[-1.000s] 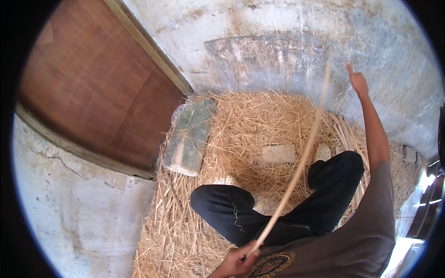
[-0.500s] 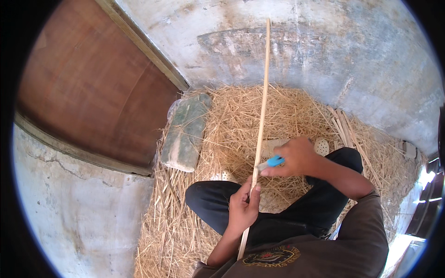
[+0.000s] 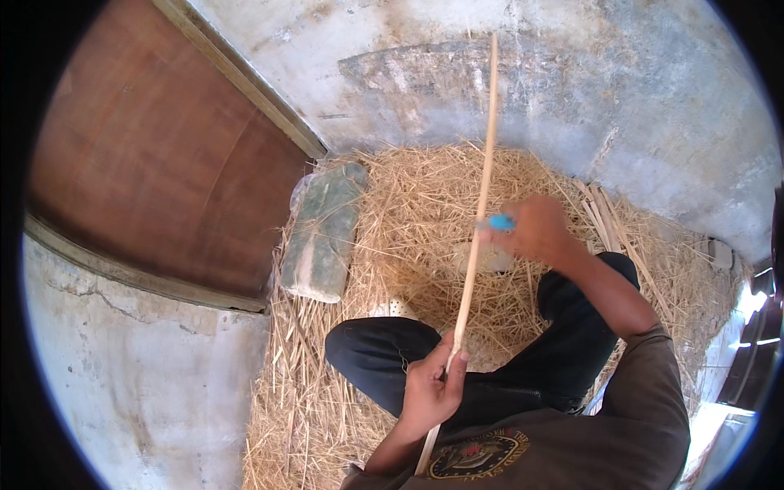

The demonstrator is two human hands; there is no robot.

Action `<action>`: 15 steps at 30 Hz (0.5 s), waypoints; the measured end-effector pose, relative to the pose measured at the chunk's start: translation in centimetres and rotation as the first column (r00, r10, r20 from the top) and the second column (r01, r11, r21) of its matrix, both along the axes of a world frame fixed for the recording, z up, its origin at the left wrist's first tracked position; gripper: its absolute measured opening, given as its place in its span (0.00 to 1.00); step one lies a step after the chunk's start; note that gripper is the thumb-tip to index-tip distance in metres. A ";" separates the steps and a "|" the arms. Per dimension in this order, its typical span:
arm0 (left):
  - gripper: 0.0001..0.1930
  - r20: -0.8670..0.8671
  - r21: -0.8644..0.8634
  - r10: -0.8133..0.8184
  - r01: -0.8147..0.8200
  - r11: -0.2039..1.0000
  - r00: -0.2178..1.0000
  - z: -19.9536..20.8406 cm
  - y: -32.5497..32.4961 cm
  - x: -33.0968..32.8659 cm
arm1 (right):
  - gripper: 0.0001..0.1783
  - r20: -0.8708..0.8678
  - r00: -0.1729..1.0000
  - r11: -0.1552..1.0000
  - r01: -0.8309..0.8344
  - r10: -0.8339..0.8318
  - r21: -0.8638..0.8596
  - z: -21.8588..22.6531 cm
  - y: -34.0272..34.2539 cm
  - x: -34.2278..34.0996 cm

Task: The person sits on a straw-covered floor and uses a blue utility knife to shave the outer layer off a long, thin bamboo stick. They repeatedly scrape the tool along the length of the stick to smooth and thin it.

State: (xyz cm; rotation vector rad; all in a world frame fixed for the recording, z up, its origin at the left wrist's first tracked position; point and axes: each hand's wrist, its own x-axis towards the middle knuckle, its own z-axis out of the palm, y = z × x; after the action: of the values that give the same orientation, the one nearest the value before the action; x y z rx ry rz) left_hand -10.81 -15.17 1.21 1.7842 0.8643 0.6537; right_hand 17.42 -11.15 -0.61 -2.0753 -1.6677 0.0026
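Note:
A long, thin strip of pale wood or bamboo (image 3: pixel 483 175) runs from my lap up towards the far wall, its top leaning slightly right. My left hand (image 3: pixel 436 387) is wrapped round its lower part, thumb along the strip, in front of my crossed legs. Farther up, my right hand (image 3: pixel 535 231) grips a small blue-handled cutting tool (image 3: pixel 500 221), which looks like a knife. Its front end meets or overlaps the strip; motion blur hides the blade and the exact contact.
Straw and thin shavings (image 3: pixel 425 196) cover the floor. To the left lies a grey-green plastic-wrapped block (image 3: pixel 325 233) near a brown panel (image 3: pixel 163 155). Loose strips (image 3: pixel 604 216) lie at the right. A weathered wall (image 3: pixel 612 98) stands ahead.
My right hand has moved up and away along the strip with the blue-handled tool. The strip's far end has swung a little right; my left hand has shifted slightly down and right.

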 end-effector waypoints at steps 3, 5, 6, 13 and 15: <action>0.18 -0.047 0.079 0.040 -0.037 0.996 0.998 -0.8 0.8 0.3 | 0.37 0.012 0.943 0.937 -0.332 0.332 0.112 -1.0 -2.8 -4.7; 0.17 -0.121 0.192 0.069 -0.044 0.980 0.990 0.7 0.7 0.4 | 0.37 0.026 0.956 0.949 -0.294 0.293 0.114 -0.9 -2.3 -4.7; 0.17 -0.140 0.229 0.079 -0.045 0.972 0.987 0.7 0.7 0.1 | 0.38 0.022 0.962 0.955 -0.274 0.273 0.117 -0.9 -2.1 -4.8; 0.17 -0.221 0.319 0.039 0.035 0.947 0.974 1.2 -0.1 -0.2 | 0.38 -0.135 0.981 0.990 0.139 -0.142 -0.032 -1.7 1.9 -0.7; 0.16 -0.236 0.318 0.032 0.046 0.947 0.971 1.0 -0.3 -0.7 | 0.38 -0.021 0.997 0.994 0.072 -0.074 -0.082 -1.4 1.3 -0.9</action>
State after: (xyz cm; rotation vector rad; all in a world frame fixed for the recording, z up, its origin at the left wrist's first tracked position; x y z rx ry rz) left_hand -11.54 -15.42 2.20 2.1937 0.9519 0.6091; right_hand 16.50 -9.80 -2.04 -2.1867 -1.6007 0.0727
